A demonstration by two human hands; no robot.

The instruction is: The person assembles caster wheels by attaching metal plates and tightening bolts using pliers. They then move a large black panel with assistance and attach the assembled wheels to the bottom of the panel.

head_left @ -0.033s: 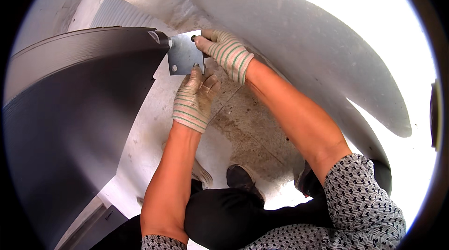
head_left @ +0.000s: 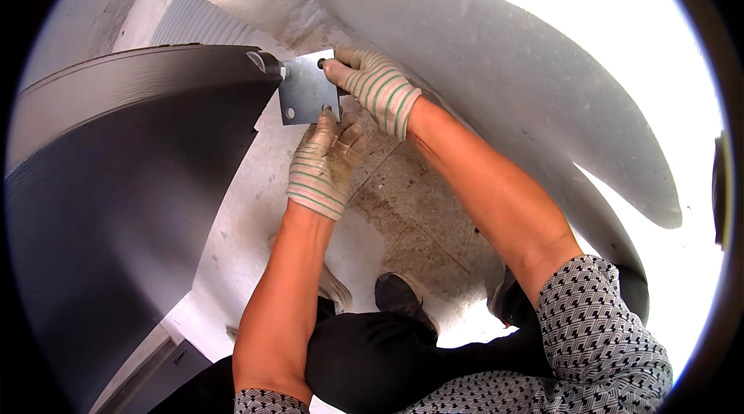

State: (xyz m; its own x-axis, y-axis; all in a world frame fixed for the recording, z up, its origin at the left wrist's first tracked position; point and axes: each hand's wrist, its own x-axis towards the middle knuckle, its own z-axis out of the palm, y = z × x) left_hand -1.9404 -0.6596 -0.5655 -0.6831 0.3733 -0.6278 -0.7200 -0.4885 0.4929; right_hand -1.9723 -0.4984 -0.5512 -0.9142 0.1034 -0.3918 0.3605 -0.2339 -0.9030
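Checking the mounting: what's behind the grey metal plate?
The plate lies against the tip of the dark curved panel; pale concrete floor shows beyond. Left hand and right hand hold its edges. Anything directly behind is covered.

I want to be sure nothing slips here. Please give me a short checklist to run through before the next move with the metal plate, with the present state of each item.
1. Both hands gloved: ok; left hand and right hand wear striped gloves.
2. Metal plate supported: ok; left hand touches its lower edge, right hand its upper right corner.
3. Plate meets the end of the dark curved panel: ok.
4. Holes in the plate free: three show; the upper right one lies at the right fingertip, cannot tell.
5. Any bolt or screw in place: cannot tell.
6. Feet clear below: ok; the shoe stands on the concrete floor.
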